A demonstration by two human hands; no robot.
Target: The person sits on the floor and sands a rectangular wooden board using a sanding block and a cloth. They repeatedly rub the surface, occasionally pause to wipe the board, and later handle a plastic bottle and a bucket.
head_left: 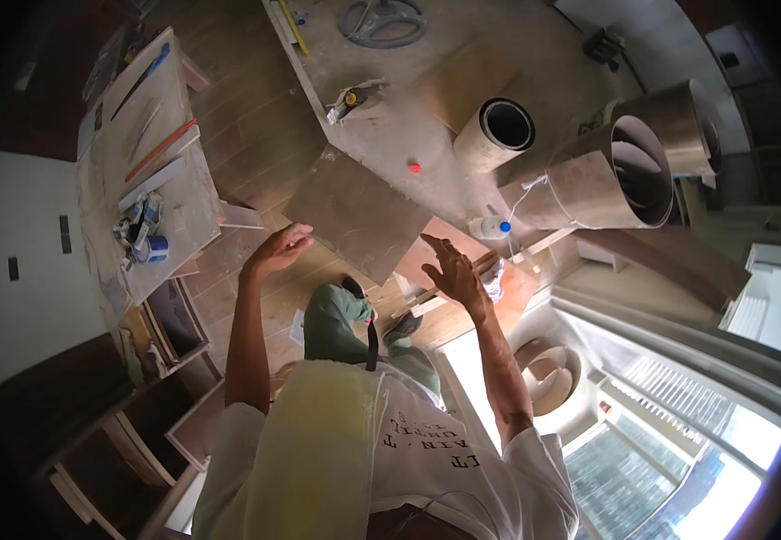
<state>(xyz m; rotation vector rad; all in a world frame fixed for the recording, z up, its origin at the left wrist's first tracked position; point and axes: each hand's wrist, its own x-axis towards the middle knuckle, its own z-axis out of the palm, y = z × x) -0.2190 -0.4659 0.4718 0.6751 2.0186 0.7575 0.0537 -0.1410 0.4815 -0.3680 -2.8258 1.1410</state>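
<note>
A square grey-brown board [357,209] lies tilted in front of me, one corner pointing toward my feet. My left hand [280,249] is beside its left edge, fingers stretched out with nothing in them. On the other side, my right hand [453,270] hovers near the right corner, its fingers apart and holding nothing. Whether either hand touches the board I cannot tell. Under and beyond my right hand are a reddish-brown sheet [428,263] and a long wooden strip [471,272].
A workbench [183,211] with tools and a blue-and-white can [152,249] stands at left. Ahead are an upright bucket [496,135], a red cap [415,167] and a blue-capped bottle [490,228]. Large rolled sheets [579,184] lie at right, above a window [642,459].
</note>
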